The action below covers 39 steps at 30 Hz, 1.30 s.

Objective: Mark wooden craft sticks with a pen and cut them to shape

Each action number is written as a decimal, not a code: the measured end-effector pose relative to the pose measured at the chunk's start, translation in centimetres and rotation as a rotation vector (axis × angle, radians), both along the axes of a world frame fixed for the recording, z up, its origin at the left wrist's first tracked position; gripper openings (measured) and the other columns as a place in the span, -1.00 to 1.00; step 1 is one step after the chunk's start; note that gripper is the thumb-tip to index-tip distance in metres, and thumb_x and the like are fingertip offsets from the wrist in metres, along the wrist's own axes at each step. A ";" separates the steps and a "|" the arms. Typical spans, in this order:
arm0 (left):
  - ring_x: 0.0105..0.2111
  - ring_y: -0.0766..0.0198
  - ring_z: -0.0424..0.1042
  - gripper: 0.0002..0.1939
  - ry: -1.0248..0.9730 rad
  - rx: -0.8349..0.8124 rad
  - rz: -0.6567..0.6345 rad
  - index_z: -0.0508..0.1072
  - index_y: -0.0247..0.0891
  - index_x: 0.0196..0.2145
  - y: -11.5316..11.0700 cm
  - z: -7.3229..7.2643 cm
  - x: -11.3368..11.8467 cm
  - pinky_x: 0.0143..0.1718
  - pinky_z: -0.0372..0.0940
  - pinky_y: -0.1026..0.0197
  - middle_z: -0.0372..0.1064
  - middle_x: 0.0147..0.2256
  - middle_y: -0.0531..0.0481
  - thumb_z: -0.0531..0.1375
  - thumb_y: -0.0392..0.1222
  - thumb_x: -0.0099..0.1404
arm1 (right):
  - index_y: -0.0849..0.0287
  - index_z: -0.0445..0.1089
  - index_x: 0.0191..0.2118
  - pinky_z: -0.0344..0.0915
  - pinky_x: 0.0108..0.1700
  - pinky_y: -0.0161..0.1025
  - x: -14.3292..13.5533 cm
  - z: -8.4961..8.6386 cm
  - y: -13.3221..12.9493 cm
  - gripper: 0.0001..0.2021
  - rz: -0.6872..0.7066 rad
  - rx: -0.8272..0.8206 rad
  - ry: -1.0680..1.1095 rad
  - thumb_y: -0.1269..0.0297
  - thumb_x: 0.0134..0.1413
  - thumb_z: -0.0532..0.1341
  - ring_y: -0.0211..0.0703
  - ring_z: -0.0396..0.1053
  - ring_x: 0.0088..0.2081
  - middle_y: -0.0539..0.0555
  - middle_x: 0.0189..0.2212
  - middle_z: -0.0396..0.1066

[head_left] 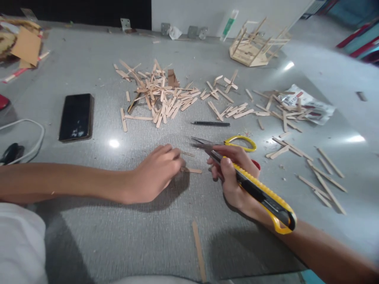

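Observation:
My right hand (232, 169) is wrapped round a yellow and black utility knife (263, 193), its blade end pointing up and left. My left hand (158, 169) is closed, with a short piece of wooden craft stick (194, 170) poking out from under its fingertips. Just above that piece lies another thin sliver of wood (187, 154). Scissors with a yellow handle loop (240, 142) rest right beyond my right hand, partly hidden by its fingers. A black pen (211, 124) lies farther back. Near the front edge is a single craft stick (198, 250).
A heap of cut craft sticks (160, 92) spreads across the middle, with more sticks (321, 177) at the right. A stick-built frame (251, 59) stands at the back right, near a white packet (321, 110). To the left are a phone (76, 117) and a white cable (43, 132).

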<state>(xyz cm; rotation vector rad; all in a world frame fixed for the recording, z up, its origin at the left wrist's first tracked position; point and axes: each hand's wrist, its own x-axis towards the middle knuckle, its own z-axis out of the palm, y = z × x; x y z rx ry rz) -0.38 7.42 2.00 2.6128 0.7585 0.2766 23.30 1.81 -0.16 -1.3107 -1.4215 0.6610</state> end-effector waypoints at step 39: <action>-0.50 0.45 0.39 -0.74 -0.856 -1.046 0.198 0.04 -0.10 -0.10 -1.9 7.6 0.3 -0.44 0.31 0.36 0.50 -0.36 0.16 0.13 -0.07 0.62 | 0.10 0.47 -0.08 0.47 -0.16 -0.11 1.1 4.1 -1.9 -0.36 0.565 -0.431 0.303 -0.44 0.15 0.25 -0.07 0.41 -0.26 0.12 -0.24 0.43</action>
